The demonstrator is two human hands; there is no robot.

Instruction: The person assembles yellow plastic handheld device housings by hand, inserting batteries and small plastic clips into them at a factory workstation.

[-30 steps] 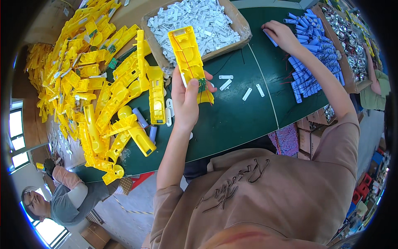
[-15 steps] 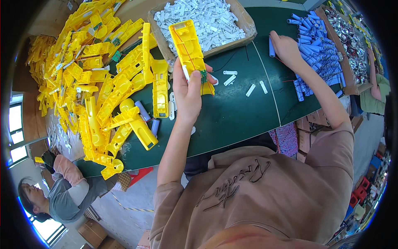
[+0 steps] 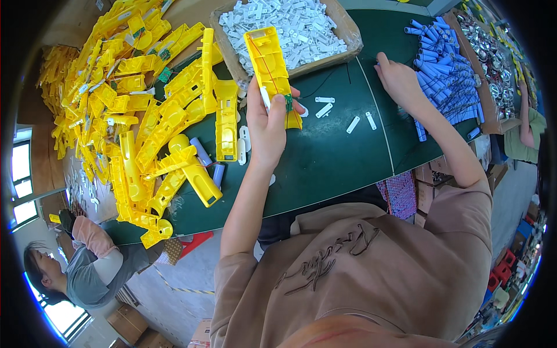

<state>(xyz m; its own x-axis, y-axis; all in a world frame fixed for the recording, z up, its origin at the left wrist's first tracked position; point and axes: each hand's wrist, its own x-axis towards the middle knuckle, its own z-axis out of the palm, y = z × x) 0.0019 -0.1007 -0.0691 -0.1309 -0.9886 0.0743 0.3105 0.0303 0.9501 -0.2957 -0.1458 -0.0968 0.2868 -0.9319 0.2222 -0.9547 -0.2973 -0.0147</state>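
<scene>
My left hand (image 3: 267, 130) is closed round a yellow plastic casing half (image 3: 268, 55), its open side up. A small green circuit board (image 3: 289, 102) sits at the casing's lower end by my fingers, and a red wire runs along inside. A white piece shows at the casing's left edge. To the right, my right hand (image 3: 400, 87) hovers over the table with fingers curled in; whatever they hold is hidden. Beside it is a heap of blue cylindrical batteries (image 3: 444, 72) with thin wires.
A cardboard box (image 3: 355, 43) of white plastic strips stands behind my left hand. Several loose white strips (image 3: 353, 124) lie on the green table (image 3: 331, 168). Yellow casings (image 3: 174, 122) pile up at left. A box of shiny metal parts (image 3: 487, 58) stands far right. Other people work at both sides.
The casing in my left hand has shifted slightly right. My right hand has turned and moved a little; the blue battery seen at its fingertips no longer shows.
</scene>
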